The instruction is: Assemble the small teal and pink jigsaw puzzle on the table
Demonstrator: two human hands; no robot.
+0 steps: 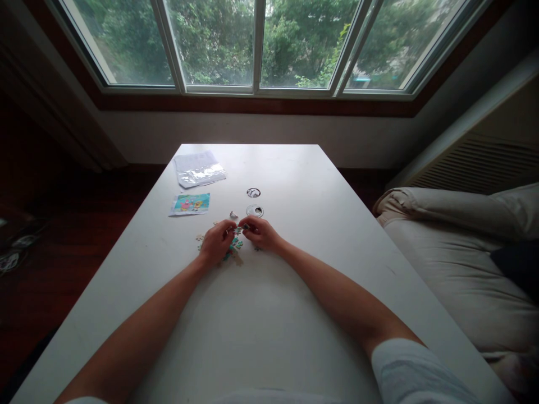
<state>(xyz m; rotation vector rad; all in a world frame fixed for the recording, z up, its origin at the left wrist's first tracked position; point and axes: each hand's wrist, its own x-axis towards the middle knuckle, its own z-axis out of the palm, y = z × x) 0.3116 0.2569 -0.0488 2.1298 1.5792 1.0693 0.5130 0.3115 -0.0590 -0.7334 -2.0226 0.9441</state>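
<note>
Above a small heap of jigsaw puzzle pieces (236,244), my two hands meet with their fingertips close together. My left hand (218,242) is pinched closed at a puzzle piece, over the left part of the heap. My right hand (260,231) pinches another small piece, its dark edge showing at the fingertips. Whether the two pieces touch I cannot tell. Pale and turquoise pieces lie under and around the left hand, partly hidden by it. A small crumpled-looking bit (233,215) lies just beyond the fingers.
Left of the hands lies a colourful cartoon picture sheet (191,203), with a clear plastic bag (200,168) behind it. Two round lid-like discs (254,192) lie beyond my right hand. The white table (269,331) ends before a window; a cushioned sofa (455,235) stands at right.
</note>
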